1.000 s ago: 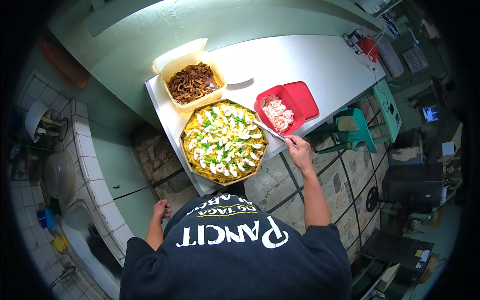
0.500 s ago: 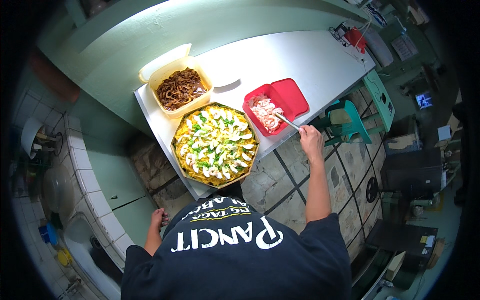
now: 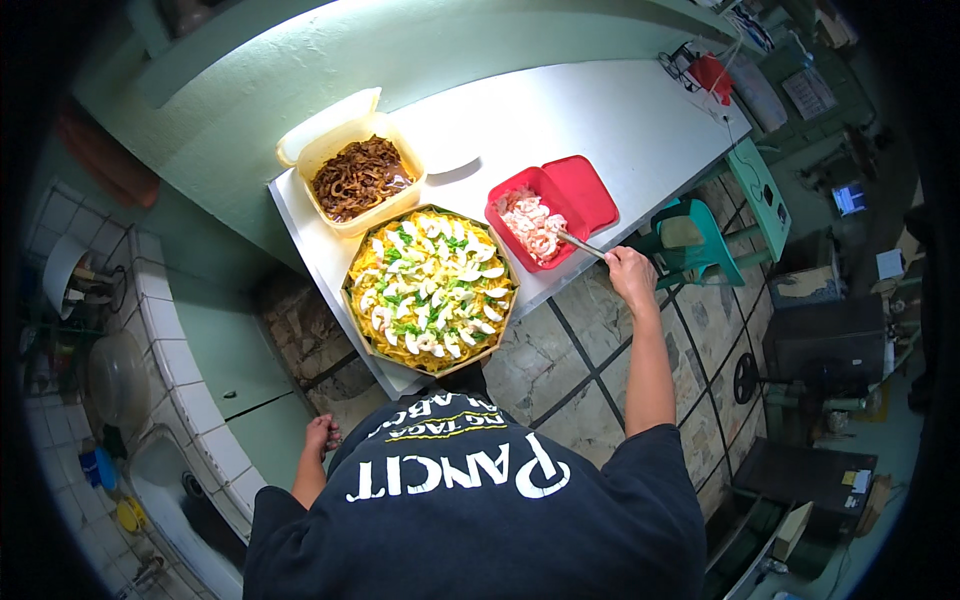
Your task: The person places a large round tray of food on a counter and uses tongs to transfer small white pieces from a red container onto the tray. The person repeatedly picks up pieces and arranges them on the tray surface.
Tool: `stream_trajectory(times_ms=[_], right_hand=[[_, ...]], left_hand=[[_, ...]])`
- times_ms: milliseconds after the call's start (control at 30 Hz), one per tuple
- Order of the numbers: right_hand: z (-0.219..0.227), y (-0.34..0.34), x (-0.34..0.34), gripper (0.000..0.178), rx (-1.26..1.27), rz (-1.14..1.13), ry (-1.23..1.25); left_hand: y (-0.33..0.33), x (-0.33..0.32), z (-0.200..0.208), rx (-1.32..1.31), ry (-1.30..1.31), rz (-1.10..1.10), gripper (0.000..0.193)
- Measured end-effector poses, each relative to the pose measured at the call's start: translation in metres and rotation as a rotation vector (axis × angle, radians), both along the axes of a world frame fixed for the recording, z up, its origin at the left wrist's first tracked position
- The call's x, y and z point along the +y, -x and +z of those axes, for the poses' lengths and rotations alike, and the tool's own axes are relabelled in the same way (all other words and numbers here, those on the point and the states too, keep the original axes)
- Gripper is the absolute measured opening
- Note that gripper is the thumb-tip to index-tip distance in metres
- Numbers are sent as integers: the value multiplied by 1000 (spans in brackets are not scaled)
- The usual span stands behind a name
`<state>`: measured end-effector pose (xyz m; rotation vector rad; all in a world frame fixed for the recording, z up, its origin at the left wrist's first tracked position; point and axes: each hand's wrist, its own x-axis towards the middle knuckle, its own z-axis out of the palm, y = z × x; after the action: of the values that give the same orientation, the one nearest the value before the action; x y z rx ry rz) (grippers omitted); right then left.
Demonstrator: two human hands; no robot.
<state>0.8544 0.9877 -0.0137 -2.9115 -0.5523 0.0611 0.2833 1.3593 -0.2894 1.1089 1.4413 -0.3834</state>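
Two hands, and only one is busy: the right hand [image 3: 630, 274] is clenched round the handle of a metal spoon [image 3: 580, 245], its tip sitting in the red container of shrimp [image 3: 535, 222] at one o'clock on the white table [image 3: 560, 120]. The big tray of noodles [image 3: 430, 288] topped with egg slices lies just beside it at twelve, the yellow tub of brown strips [image 3: 360, 178] at eleven. The left hand [image 3: 322, 436] hangs by the hip, fingers curled, holding nothing visible
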Motion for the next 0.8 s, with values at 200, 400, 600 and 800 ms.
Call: stream_trajectory(times_ms=[200,400,600,800], right_hand=[[-13,-10,22,25,-25,35,127],[14,20,-15,22,-16,57,-213],[15,88,-5,20,376,79,-499],[-12,106,33,22,187,166,-287]], left_hand=[[-8,5,-1,-26,-8,6,22],[-17,6,1,26,23,25,21],[-3,4,-4,47,23,5,20],[-16,21,-9,-34,-11,27,21]])
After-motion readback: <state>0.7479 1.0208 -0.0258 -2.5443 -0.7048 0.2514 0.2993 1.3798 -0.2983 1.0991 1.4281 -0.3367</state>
